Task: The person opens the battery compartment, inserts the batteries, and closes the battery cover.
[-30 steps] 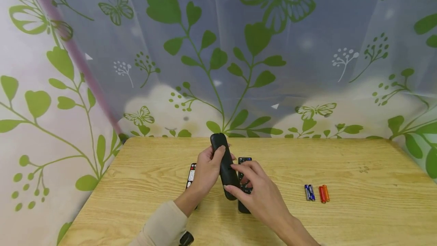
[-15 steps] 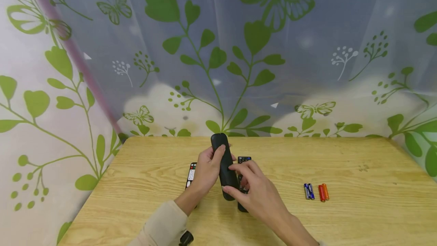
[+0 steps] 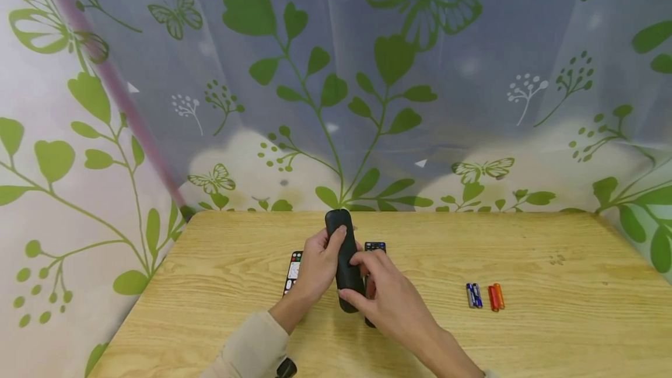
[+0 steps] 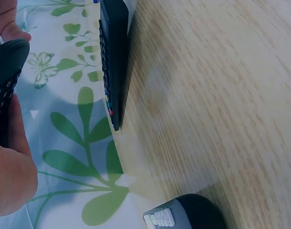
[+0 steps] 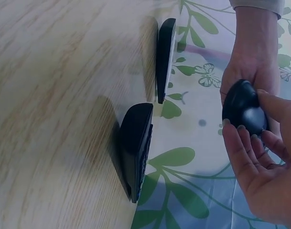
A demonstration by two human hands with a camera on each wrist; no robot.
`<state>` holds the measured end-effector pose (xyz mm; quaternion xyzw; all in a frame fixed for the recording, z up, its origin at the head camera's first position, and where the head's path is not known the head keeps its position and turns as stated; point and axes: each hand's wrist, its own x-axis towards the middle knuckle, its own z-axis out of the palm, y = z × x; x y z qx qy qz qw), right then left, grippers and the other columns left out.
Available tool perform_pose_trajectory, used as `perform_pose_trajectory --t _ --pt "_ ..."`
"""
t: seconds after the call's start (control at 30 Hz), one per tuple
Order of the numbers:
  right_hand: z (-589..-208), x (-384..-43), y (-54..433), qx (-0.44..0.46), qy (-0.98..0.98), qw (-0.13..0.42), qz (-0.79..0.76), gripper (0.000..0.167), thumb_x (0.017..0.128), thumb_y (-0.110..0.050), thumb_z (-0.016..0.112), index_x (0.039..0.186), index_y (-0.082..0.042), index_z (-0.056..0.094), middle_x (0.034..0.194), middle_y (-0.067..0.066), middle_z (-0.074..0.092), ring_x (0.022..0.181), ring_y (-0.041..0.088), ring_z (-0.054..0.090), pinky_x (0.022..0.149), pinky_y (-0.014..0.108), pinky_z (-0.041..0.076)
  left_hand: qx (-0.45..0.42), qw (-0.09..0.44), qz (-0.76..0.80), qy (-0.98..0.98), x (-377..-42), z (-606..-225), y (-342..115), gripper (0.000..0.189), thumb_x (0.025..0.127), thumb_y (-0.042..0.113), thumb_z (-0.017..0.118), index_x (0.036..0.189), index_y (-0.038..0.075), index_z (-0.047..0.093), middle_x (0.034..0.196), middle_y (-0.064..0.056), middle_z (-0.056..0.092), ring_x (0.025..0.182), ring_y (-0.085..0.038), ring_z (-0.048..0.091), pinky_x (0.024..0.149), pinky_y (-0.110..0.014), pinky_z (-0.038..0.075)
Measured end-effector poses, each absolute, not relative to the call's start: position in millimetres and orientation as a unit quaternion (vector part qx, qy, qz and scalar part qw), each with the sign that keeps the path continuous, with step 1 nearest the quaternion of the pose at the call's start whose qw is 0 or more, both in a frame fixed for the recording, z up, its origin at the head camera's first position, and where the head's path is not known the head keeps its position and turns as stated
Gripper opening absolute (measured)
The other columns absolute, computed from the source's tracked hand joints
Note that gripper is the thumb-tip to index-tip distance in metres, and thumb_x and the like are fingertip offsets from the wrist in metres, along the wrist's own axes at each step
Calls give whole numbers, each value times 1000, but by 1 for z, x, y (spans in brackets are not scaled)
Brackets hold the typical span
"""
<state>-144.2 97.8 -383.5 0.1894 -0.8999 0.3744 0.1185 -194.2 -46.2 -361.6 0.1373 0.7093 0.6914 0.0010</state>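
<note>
A black remote control (image 3: 344, 273) is held over the table, its plain back towards the head camera. My left hand (image 3: 317, 264) grips its side, with the thumb lying on the back. At the lower half, my right hand (image 3: 391, 296) pinches it between thumb and fingertips, the index finger on the back. In the left wrist view the held remote's button side (image 4: 1, 98) shows at the left edge. Its rounded end (image 5: 244, 110) faces the camera in the right wrist view, with right fingertips along it.
Two other remotes lie on the wooden table (image 3: 220, 279): one with white buttons (image 3: 292, 267) left, one black (image 3: 375, 246) right, both partly hidden. Farther right lie blue-and-silver batteries (image 3: 474, 296) and red and orange batteries (image 3: 496, 297). A patterned cloth (image 3: 462, 104) hangs behind.
The held remote has turned slightly more upright, its lower end shifting left. My right hand has followed a little to the left; my left hand keeps its grip.
</note>
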Motion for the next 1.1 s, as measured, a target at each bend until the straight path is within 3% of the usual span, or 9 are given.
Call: perform_pose_trajectory --t 0.3,0.67,0.97,1.1 --pt "-383 -147 98 212 -886 74 405 42 83 -20 76 113 -11 49 97 -2 48 72 14 50 60 23 46 136 -4 686 715 -194 -366 -47 30 104 18 43 110 -4 63 86 -16 68 68 -15 63 61 -26 56" --pt "-383 -148 99 228 -884 47 405 41 84 -20 75 110 -10 46 90 -1 49 71 17 51 60 24 46 120 -24 668 734 -189 -368 -45 29 103 17 45 105 -4 65 81 -10 67 65 -14 61 57 -24 54" --pt "-381 -148 102 242 -886 35 393 39 86 -25 73 110 -11 45 90 -1 47 71 16 49 60 24 45 116 -26 670 733 -187 -369 -44 29 103 16 45 103 -5 65 82 -10 66 66 -14 62 58 -25 55" --pt "-383 -148 100 238 -895 57 374 39 87 -26 72 114 -11 48 97 -1 48 74 13 51 60 23 46 109 -21 685 720 -190 -371 -46 30 103 18 43 105 -4 64 82 -12 67 67 -16 63 60 -27 56"
